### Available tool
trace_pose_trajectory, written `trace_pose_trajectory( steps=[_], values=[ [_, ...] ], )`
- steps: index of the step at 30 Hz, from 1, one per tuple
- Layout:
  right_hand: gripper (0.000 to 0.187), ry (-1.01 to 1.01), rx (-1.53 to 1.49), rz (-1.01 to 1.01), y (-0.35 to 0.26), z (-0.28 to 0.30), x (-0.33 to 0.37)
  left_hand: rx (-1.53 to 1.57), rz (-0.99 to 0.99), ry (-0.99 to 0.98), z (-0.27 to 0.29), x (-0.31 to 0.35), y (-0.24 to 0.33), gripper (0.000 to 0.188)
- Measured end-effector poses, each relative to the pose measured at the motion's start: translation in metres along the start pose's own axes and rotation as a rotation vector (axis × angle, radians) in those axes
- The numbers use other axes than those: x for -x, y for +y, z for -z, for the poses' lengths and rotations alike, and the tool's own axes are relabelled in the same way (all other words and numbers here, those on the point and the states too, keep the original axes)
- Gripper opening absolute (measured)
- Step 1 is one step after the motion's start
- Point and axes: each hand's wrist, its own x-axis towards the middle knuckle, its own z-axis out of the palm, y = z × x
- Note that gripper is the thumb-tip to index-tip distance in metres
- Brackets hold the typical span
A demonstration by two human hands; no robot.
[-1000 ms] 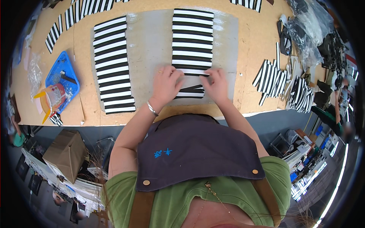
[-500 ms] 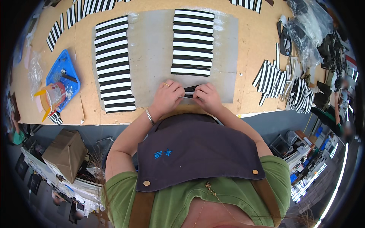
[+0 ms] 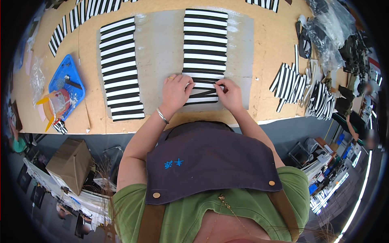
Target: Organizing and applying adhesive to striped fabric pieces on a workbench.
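Observation:
Near the front of the grey mat, a black-and-white strip stretches between my two hands at the near end of the right-hand column of striped strips. My left hand pinches its left end. Thumb and fingertips of my right hand are closed on the other end. Just below it, another dark-edged strip lies slightly askew between the hands, partly covered by them. To the left on the mat runs a second column of overlapping strips.
A blue tray and an orange-and-clear container stand at the left. Loose piles of striped strips lie on the right, by crumpled clear plastic. More strips line the table's far edge.
Both hands have moved forward to the near end of the right column and slightly apart. The strip formerly bunched between the fingers is now spread flat across, beside the column.

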Motion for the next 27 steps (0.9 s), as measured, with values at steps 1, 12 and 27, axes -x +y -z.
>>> trace_pose_trajectory(
  steps=[1,12,27],
  values=[
    [0.01,0.013,0.005,0.009,0.001,0.0,-0.001,-0.005,0.009,-0.011,0.001,-0.001,0.0,0.009],
    [0.018,0.105,0.158,0.082,-0.013,0.0,0.002,-0.084,-0.026,0.051,0.008,0.012,0.007,0.019],
    [0.027,-0.637,0.212,0.08,-0.023,0.007,0.032,0.14,-0.053,-0.5,0.008,0.046,0.013,0.028]
  ],
)
